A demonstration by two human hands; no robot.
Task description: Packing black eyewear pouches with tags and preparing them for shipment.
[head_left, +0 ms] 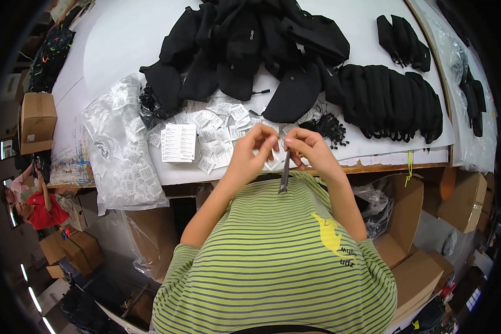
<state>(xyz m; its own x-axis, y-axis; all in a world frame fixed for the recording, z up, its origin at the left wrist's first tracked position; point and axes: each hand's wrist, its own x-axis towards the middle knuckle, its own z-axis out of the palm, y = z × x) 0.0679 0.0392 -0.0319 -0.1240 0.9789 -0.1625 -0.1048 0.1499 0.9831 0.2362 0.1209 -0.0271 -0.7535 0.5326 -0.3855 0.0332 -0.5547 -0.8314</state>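
Note:
My left hand [253,153] is held over the front edge of the table, thumb and index finger pinched together; what is between them is too small to make out. Close beside it, my right hand [316,151] is closed on a narrow dark grey strip-like tool [284,177], which hangs down in front of my striped shirt. Under and behind the hands lie many small white printed labels [209,133]. To the right of them is a bunch of black cords with small black ends [329,129]. A black pouch [295,94] lies just beyond my hands.
Black pouches [245,39] are heaped at the back, and a tight row of more pouches [392,103] lies at right. A stack of white cards [178,143] and a clear bag of labels [122,150] are at left. Cardboard boxes [462,200] stand below the table.

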